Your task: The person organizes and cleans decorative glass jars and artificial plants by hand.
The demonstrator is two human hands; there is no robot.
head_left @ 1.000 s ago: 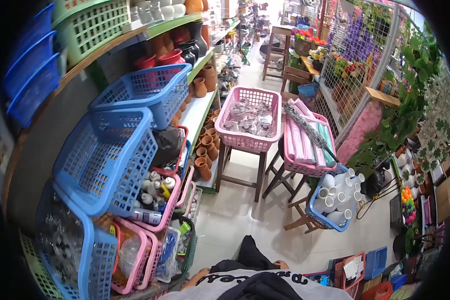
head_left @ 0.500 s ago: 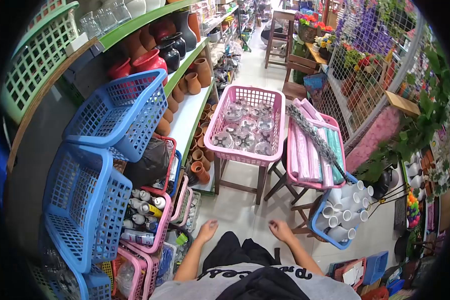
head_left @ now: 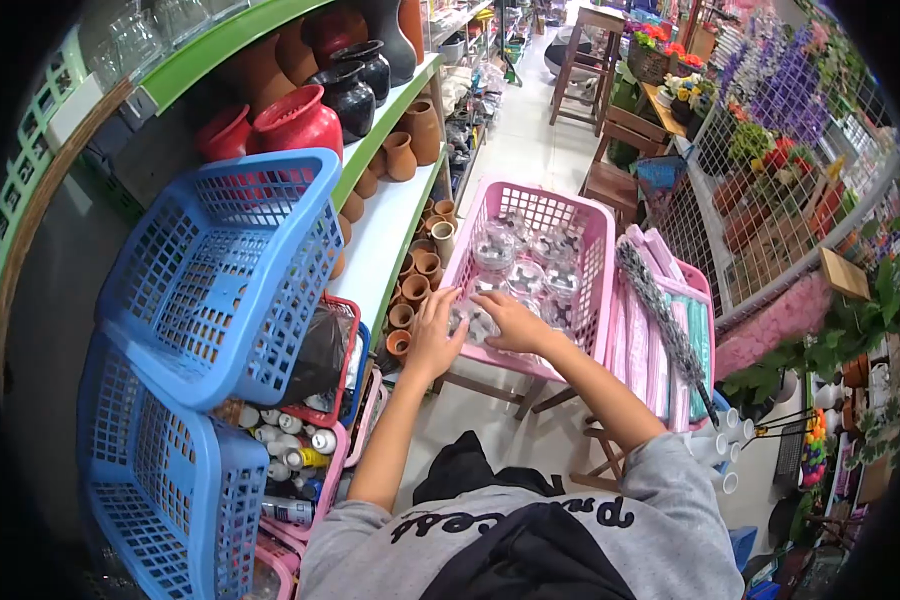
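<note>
A pink basket [head_left: 602,270] stands on a dark wooden stool and holds several clear round containers [head_left: 526,277] with dark shapes in them. Over its near left corner is my left hand [head_left: 437,332], its fingers apart and pointing up, beside a clear container. My right hand [head_left: 507,322] is just to the right, over the near edge, fingers spread at the same container. Whether either hand touches that container cannot be made out. Neither hand is closed round anything.
Blue baskets [head_left: 232,290] are stacked at the left, by shelves with red pots [head_left: 300,125] and clay pots [head_left: 400,157]. Right of the pink basket, another one holds wrapped pink and teal bundles [head_left: 682,345]. White vases [head_left: 708,447] and a wire rack [head_left: 745,200] are at the right.
Both hands have moved forward and up from beside my body to the near end of the pink basket. The view has shifted, and the basket appears nearer and further right.
</note>
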